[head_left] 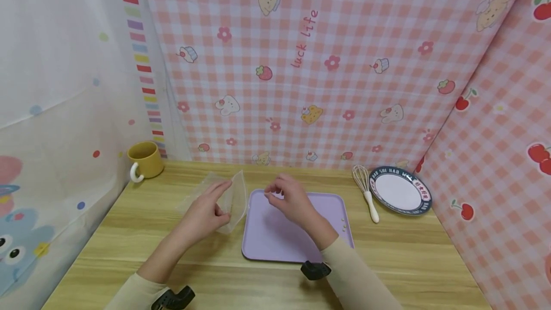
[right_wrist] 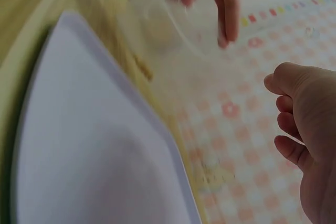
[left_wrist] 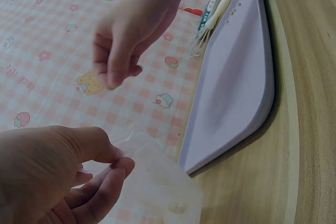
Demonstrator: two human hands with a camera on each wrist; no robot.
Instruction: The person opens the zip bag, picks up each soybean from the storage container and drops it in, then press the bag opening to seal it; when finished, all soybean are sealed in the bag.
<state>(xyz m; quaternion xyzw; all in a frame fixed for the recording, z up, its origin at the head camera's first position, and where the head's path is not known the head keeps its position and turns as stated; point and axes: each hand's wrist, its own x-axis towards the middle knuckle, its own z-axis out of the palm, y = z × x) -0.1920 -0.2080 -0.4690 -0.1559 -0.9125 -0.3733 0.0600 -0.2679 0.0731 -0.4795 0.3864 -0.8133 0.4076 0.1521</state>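
My left hand (head_left: 208, 209) pinches the edge of a clear plastic bag (left_wrist: 157, 182) between thumb and fingers, and the bag's mouth gapes towards the right. Small tan grains (right_wrist: 143, 67) show low in the bag. Over the left part of a lilac tray (head_left: 275, 245), my right hand (head_left: 290, 200) hangs with its fingers curled and the thumb tip close against the index finger. I cannot tell whether a tiny grain sits between those fingertips. Several small tan grains (left_wrist: 233, 12) lie near the tray's right edge.
A white-handled whisk (head_left: 368, 200) lies to the right of the tray, beside a dark-rimmed plate (head_left: 398, 193). At the back left corner of the wooden table (head_left: 241, 286) stands a yellow mug (head_left: 146, 160). Patterned cloth (head_left: 275, 85) rises behind the table and at both sides.
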